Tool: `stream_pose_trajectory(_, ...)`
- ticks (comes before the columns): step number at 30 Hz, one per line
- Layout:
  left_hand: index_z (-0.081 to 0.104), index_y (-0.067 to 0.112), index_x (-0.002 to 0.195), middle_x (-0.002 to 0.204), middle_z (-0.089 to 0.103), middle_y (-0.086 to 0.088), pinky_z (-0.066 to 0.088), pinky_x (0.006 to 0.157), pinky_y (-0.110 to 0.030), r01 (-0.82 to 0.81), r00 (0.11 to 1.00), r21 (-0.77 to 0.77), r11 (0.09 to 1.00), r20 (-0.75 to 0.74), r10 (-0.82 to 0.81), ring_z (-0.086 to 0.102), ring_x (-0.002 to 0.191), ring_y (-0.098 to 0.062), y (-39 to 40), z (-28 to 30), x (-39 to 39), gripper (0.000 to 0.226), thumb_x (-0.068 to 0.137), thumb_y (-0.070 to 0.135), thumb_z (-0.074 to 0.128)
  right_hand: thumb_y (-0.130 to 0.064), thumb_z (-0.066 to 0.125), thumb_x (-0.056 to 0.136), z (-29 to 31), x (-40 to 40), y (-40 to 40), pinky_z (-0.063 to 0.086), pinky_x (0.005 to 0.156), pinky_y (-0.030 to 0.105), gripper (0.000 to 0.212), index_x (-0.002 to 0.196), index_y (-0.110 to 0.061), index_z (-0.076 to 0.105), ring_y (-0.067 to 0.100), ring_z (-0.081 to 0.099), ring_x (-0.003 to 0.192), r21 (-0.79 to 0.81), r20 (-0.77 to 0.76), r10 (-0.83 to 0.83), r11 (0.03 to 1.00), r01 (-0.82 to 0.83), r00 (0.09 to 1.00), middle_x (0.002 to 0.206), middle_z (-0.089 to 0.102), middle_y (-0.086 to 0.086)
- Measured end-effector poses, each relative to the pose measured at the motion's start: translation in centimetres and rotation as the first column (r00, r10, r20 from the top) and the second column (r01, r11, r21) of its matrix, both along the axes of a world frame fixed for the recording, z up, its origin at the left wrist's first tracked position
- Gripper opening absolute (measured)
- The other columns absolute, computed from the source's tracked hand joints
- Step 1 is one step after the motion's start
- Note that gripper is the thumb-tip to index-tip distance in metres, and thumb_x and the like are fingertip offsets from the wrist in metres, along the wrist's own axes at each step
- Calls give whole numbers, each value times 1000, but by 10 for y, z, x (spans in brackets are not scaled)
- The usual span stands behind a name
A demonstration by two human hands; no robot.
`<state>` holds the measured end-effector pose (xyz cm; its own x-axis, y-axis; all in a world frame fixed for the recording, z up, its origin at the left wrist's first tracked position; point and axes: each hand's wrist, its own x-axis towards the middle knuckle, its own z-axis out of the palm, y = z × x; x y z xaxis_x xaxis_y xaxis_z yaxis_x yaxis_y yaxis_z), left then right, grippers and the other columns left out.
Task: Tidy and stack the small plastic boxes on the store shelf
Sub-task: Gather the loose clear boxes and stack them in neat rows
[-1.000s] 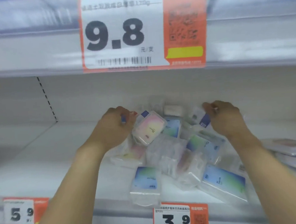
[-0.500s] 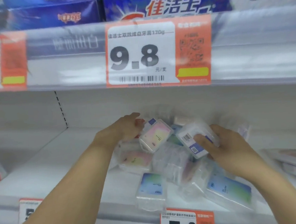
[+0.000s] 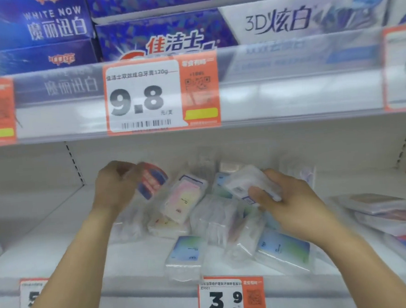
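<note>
A loose heap of several small clear plastic boxes (image 3: 216,222) lies on the white shelf (image 3: 58,236), some with pink, others with blue-green labels. My left hand (image 3: 114,184) grips a box with a red and blue label (image 3: 152,180), lifted at the heap's back left. My right hand (image 3: 289,203) holds a clear box with a barcode sticker (image 3: 244,182) above the heap's right side. A pink-label box (image 3: 186,198) leans tilted between my hands. Two blue-label boxes (image 3: 187,253) lie near the shelf's front edge.
Flat packs (image 3: 378,206) are stacked at the right end of the shelf. The shelf above carries toothpaste cartons (image 3: 165,38) and a 9.8 price tag (image 3: 145,97). A 3.9 price tag (image 3: 231,298) sits on the front rail. Bare white shelf lies left of the heap.
My left hand has lifted a red and blue box out of the heap's back left. My right hand took a clear box and holds it up. The view tilted upward.
</note>
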<state>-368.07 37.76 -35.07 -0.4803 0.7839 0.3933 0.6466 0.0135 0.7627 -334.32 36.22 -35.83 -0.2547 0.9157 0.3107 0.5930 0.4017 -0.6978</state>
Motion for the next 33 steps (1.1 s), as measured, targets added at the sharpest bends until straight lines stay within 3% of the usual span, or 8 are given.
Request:
stream_pose_trajectory(4,50,15,107,98,65,-8,55,67,-35,-105,876,178,978,482,6,65,78,-20,-30,19,30,31,93,42,56,-45,57,93,3,5,-5,56,73,33,10,99,-39,61,13,68,75,9,-132,-14,1000,15,991,88,71,-7)
stream_pose_trajectory(7,47,16,111,90,64,-1,57,63,-34,-3,868,141,990,492,-68,67,75,-17,-48,33,73,35,93,44,56,-35,67,89,8,13,-12,48,53,12,14,99,-45,63,9,72,76,-67,-280,-7,998,-12,960,94,74,-12)
stream_pose_trajectory(10,53,20,110,93,66,0,61,63,-37,160,905,56,986,389,-169,70,74,-19,-60,37,117,37,85,44,66,-25,79,78,9,26,-16,54,70,22,27,100,-36,70,10,72,87,-122,-372,-75,992,31,925,96,73,-14)
stream_pose_trajectory(14,64,16,102,86,72,-4,55,47,-29,377,875,10,926,325,-360,71,60,-14,-63,34,169,33,76,30,79,-10,79,70,18,70,-17,48,66,16,38,105,-25,72,9,68,86,-85,-196,-224,974,211,955,98,72,-11)
stream_pose_trajectory(20,68,11,89,79,73,-9,58,58,-36,552,756,-26,834,438,-487,69,65,-19,-43,10,266,12,84,22,71,-28,88,67,38,175,-32,44,49,19,45,107,-25,67,0,60,61,-26,-23,-503,864,502,864,90,65,-4)
stream_pose_trajectory(25,70,3,82,84,73,-18,62,67,-38,704,526,-14,710,681,-509,74,75,-26,-26,-10,356,6,85,8,68,-27,89,64,25,234,-29,41,56,24,56,115,-20,67,21,61,80,19,51,-626,780,626,778,108,68,6)
stream_pose_trajectory(29,75,24,63,87,76,-11,58,83,-43,740,584,-6,673,502,-638,73,89,-26,-12,-21,406,18,77,35,75,-28,80,75,15,257,-24,44,75,28,50,121,-17,65,22,64,93,31,-127,-689,716,697,714,112,69,4)
stream_pose_trajectory(33,62,14,112,113,64,-10,42,84,-25,612,781,-173,772,-24,-624,53,113,-24,-5,-41,425,48,82,52,66,-29,72,85,6,261,-22,44,79,28,31,113,-17,70,19,64,95,-52,-99,-629,777,628,771,111,72,2)
